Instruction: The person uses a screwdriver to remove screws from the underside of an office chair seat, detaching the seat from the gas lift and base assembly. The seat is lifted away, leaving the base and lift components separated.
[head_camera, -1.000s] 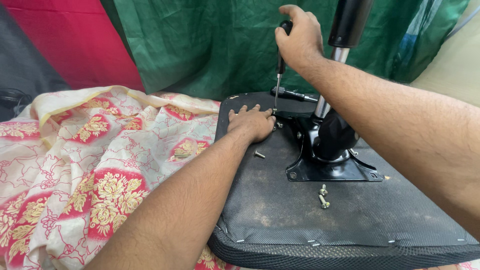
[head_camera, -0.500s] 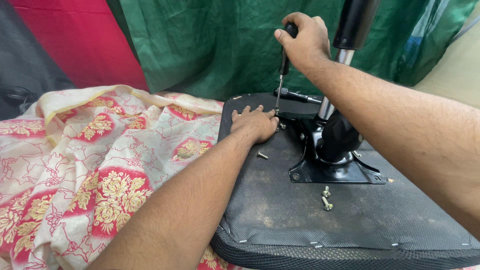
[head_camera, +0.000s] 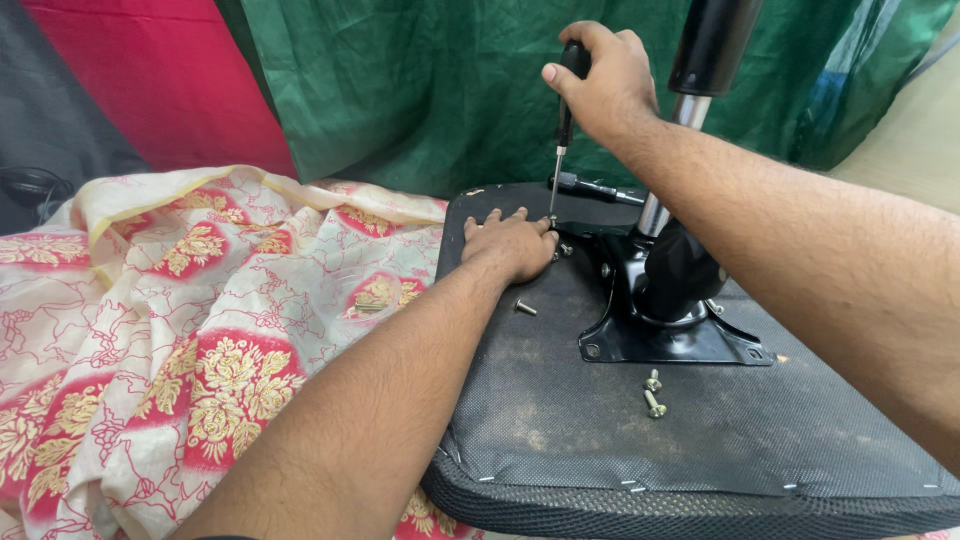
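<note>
- Black is the colour of the chair seat underside (head_camera: 560, 420), which lies flat and faces up on the right.
- The right hand (head_camera: 598, 82) is closed tight around the black handle of a screwdriver (head_camera: 562, 125), far up near the top.
- The screwdriver stands almost straight up, and its thin metal tip points down at the far left corner of the black metal base plate (head_camera: 672, 338).
- The left hand (head_camera: 510, 246) lies flat and open on the seat, with its fingers just beside the screwdriver tip.
- One loose screw (head_camera: 523, 307) lies near the left hand.
- Two more screws (head_camera: 652, 392) lie close together, nearer to us, just beside the plate.
- A shiny chair post (head_camera: 668, 165) stands up from the plate.
- A cream cloth with red and gold flowers (head_camera: 190, 330) lies on the left.
- A green cloth (head_camera: 420, 90) hangs at the far side.
</note>
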